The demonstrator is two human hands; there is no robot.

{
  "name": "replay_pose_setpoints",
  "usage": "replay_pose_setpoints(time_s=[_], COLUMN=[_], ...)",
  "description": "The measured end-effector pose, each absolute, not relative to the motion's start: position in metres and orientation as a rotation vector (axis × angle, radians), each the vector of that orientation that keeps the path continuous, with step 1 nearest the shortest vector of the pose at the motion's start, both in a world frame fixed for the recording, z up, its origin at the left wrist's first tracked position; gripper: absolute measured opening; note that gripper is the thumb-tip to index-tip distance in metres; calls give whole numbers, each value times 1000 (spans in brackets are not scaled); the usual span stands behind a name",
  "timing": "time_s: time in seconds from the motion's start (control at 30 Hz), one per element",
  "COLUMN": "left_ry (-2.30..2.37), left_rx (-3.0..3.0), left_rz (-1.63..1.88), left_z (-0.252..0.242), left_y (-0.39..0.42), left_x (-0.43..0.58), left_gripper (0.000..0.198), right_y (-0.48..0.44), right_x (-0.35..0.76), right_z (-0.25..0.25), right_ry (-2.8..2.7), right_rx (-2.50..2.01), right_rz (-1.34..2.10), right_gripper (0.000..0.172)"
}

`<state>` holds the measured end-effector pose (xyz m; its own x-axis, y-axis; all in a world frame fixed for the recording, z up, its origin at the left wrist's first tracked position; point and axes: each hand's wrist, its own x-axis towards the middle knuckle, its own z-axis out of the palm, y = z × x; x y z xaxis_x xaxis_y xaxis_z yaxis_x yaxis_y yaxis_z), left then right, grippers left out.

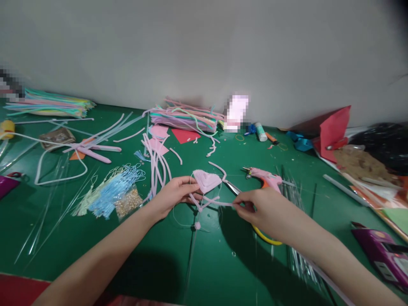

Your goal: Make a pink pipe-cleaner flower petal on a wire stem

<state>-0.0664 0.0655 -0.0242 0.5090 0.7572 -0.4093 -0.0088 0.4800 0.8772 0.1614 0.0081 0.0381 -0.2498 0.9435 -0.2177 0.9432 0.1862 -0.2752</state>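
My left hand [180, 193] is closed on a pale pink pipe-cleaner piece [206, 180], coiled into a shape like a heart or petal. Below it, more pink pipe cleaner crosses over, and a thin stem with a small pink knob [197, 225] hangs down. The fingertips of my right hand [255, 204] pinch a pink pipe-cleaner strand [223, 204] that runs right from the piece. Scissors [234, 188] with a yellow handle lie partly hidden beneath that hand; whether it touches them I cannot tell. Beyond it is a pink glue gun [264, 176].
Pipe-cleaner bundles [181, 118] lie along the wall. To the left are blue tassels [116, 191], a bag of gold beads [128, 203] and loose pink strands [156, 161]. Thin rods [296, 221] and a purple device [382, 253] are at right. A glue stick [261, 131] stands behind.
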Motion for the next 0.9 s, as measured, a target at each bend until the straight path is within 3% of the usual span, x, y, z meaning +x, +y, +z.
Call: replay_pose_setpoints(time_s=[0.17,0.37,0.57,0.9], left_ry=[957,945,920,895], left_rx=[1034,1064,1028,1023], left_rz=[556,551,549,516], left_z=[-25,-27,-26,-26], left_y=[63,62,64,65], left_x=[-64,-63,-66,-65], left_gripper=[18,20,26,19], right_y=[7,16,20,-16], right_x=[143,128,140,154], right_z=[69,76,49,1], right_ry=[-2584,-2683,-2377,-1630], right_rx=[-2146,-2128,-1822,-1836], right_rz=[275,205,684,1207], right_gripper=[30,25,19,29])
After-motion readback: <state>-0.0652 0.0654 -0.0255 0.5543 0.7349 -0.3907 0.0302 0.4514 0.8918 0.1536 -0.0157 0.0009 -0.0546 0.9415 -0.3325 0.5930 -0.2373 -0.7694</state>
